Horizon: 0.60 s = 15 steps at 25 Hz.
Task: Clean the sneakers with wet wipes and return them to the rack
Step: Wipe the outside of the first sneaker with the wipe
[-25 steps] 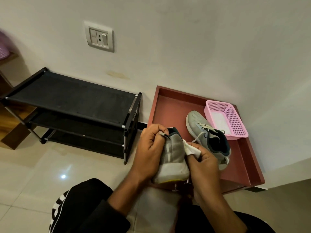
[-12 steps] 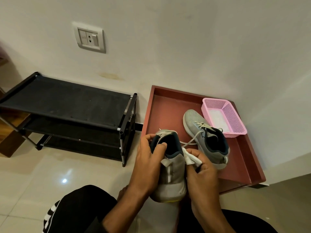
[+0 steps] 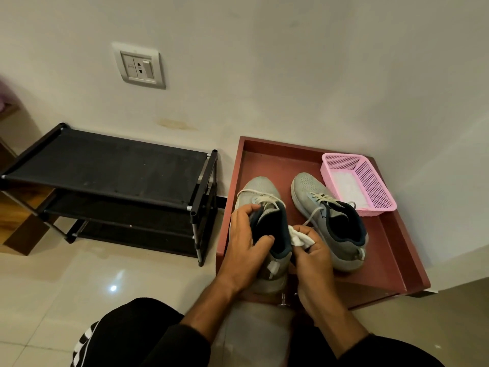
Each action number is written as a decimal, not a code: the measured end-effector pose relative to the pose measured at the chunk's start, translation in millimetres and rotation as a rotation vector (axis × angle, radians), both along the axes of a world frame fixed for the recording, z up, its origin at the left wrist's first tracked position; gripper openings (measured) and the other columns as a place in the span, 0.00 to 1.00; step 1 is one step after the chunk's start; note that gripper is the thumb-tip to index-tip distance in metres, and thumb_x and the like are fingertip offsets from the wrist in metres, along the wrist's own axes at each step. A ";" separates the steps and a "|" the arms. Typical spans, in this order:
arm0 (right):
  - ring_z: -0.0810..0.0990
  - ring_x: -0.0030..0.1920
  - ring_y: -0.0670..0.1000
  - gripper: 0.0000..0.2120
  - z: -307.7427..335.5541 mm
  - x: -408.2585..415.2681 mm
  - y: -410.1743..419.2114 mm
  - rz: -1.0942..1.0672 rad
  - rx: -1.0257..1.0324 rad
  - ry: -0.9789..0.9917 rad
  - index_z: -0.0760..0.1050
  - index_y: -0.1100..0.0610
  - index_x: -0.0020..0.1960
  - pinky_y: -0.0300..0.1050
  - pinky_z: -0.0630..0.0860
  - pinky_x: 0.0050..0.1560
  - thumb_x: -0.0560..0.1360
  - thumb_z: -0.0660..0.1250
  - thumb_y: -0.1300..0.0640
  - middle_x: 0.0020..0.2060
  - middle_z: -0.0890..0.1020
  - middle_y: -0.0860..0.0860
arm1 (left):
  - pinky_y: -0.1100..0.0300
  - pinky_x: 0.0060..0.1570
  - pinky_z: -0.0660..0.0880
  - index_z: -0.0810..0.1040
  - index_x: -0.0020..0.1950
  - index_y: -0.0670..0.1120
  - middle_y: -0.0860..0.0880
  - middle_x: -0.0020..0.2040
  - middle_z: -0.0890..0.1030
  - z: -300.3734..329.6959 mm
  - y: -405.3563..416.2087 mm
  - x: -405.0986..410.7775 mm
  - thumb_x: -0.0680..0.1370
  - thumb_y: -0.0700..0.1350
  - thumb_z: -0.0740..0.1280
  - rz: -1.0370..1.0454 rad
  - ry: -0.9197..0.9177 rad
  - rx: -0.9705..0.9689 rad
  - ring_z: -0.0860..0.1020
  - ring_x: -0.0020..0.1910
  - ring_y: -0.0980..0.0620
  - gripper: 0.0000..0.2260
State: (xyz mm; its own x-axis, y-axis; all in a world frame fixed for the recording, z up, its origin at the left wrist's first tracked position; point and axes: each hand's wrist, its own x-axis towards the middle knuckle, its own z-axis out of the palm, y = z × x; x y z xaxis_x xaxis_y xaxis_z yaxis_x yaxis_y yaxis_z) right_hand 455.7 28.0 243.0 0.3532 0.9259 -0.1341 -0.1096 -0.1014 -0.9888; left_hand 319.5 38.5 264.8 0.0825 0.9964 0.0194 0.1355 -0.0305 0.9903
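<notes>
Grey sneakers [image 3: 260, 193] number two; left fingers [image 3: 248, 210] grip one, right fingers [image 3: 301, 230] pinch one wipe [image 3: 297, 238].

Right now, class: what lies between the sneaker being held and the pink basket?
In the head view, the second sneaker lies on the red tray, between the held sneaker and the pink basket.

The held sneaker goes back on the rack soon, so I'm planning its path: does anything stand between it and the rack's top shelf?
Nothing visible does. The held sneaker, gripped by the left hand, sits over the red tray; the rack stands directly to its left, with only the tray's low left wall between, and its top shelf looks bare.
</notes>
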 end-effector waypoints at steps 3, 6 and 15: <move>0.82 0.53 0.65 0.07 -25.9 -0.7 -1.2 -0.024 -0.014 0.018 0.80 0.59 0.52 0.65 0.78 0.56 0.75 0.69 0.61 0.48 0.85 0.59 | 0.50 0.62 0.75 0.67 0.64 0.56 0.50 0.62 0.71 -14.4 -3.3 1.3 0.67 0.52 0.64 -0.030 0.002 -0.063 0.72 0.63 0.51 0.25; 0.81 0.53 0.67 0.11 -37.6 -1.0 -1.2 -0.070 -0.044 0.048 0.80 0.58 0.51 0.65 0.78 0.55 0.69 0.70 0.56 0.47 0.85 0.59 | 0.47 0.62 0.75 0.67 0.64 0.58 0.49 0.63 0.71 -25.6 -3.8 3.7 0.67 0.49 0.65 0.002 -0.029 -0.137 0.72 0.64 0.50 0.25; 0.84 0.52 0.50 0.08 -17.5 29.1 3.9 -0.031 -0.174 -0.172 0.80 0.50 0.54 0.51 0.81 0.55 0.79 0.67 0.61 0.49 0.86 0.49 | 0.50 0.65 0.75 0.63 0.68 0.56 0.50 0.66 0.71 -27.6 1.0 4.5 0.71 0.41 0.63 0.065 0.005 -0.244 0.74 0.64 0.53 0.27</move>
State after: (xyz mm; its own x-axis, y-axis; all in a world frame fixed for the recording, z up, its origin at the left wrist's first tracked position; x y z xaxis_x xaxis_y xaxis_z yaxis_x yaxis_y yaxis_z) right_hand 484.7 31.9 225.5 0.4124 0.8825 -0.2259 0.0536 -0.2711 -0.9611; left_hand 324.0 39.4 237.2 0.0173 0.9748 -0.2224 0.1345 0.2181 0.9666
